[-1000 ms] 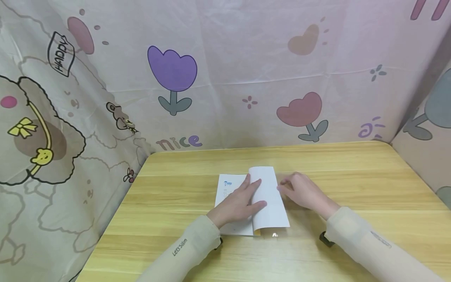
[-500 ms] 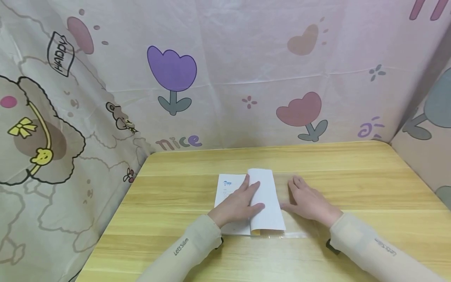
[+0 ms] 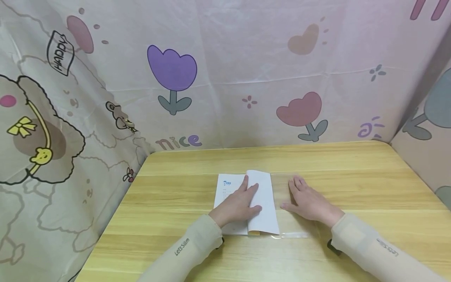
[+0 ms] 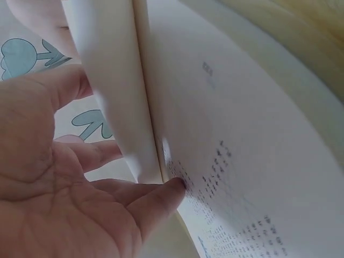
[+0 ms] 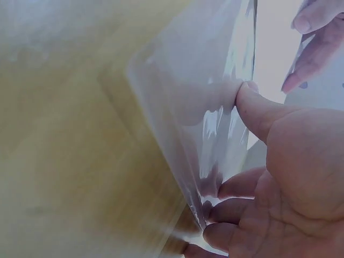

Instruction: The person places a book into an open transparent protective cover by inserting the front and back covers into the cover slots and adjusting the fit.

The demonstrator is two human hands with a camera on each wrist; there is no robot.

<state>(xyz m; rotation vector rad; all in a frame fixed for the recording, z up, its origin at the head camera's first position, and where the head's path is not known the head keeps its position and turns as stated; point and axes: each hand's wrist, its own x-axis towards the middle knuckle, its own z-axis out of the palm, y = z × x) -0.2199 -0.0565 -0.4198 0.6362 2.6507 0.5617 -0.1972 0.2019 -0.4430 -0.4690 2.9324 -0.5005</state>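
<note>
An open book (image 3: 230, 184) lies on the table, its left page printed with text and a small blue mark. A blank white leaf (image 3: 266, 219) stands partly raised on its right side, with a bit of yellow under the lower edge. My left hand (image 3: 236, 207) rests across the fold with spread fingers, pressing the printed page and the leaf; printed lines show near its fingertips in the left wrist view. To the right of the book, my right hand (image 3: 311, 203) lies with extended fingers and thumb on a clear plastic sheet (image 5: 183, 91), which looks like a book cover flap.
The wooden table (image 3: 370, 176) reaches back to a printed cloth (image 3: 239, 47) with flowers and lettering. Another cloth (image 3: 88, 168) hangs along the left side. A dark band (image 3: 334, 247) shows under the right sleeve.
My right hand has let go near the leaf's right edge, shifted slightly right and flattened onto the plastic. The leaf's free edge has moved left. My left hand has barely moved.
</note>
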